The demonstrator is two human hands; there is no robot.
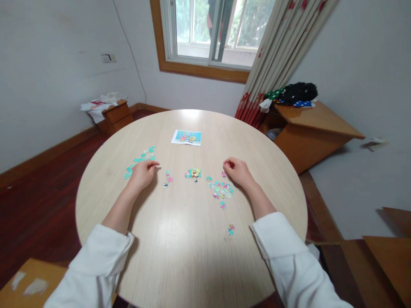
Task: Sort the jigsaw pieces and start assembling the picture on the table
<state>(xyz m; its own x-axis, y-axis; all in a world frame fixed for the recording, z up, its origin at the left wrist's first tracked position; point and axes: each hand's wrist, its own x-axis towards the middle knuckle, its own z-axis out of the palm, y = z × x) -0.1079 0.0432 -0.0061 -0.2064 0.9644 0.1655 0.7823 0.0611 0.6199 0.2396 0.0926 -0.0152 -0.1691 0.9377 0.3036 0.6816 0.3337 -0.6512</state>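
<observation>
My left hand [145, 173] is over the right side of a loose group of teal puzzle pieces [136, 161], its fingers curled together and pointing right. Its fingertips show no piece clearly. Curled fingers also mark my right hand [238, 170], just above a small pink puzzle piece [223, 174]; whether it pinches anything is hidden. Between the hands lies a joined yellow cartoon-figure section [194, 173]. A short pink-and-white strip of pieces [167, 179] sits left of it. Mixed teal, pink and yellow pieces [221, 189] are spread beside my right wrist.
A round wooden table [180, 256] carries everything. A reference picture card [188, 137] lies toward its far side. One separate piece cluster [231, 229] is nearer me on the right. Beyond stand a wooden cabinet [321, 124] with cloths, a small drawer unit [118, 114] and a curtain [279, 55].
</observation>
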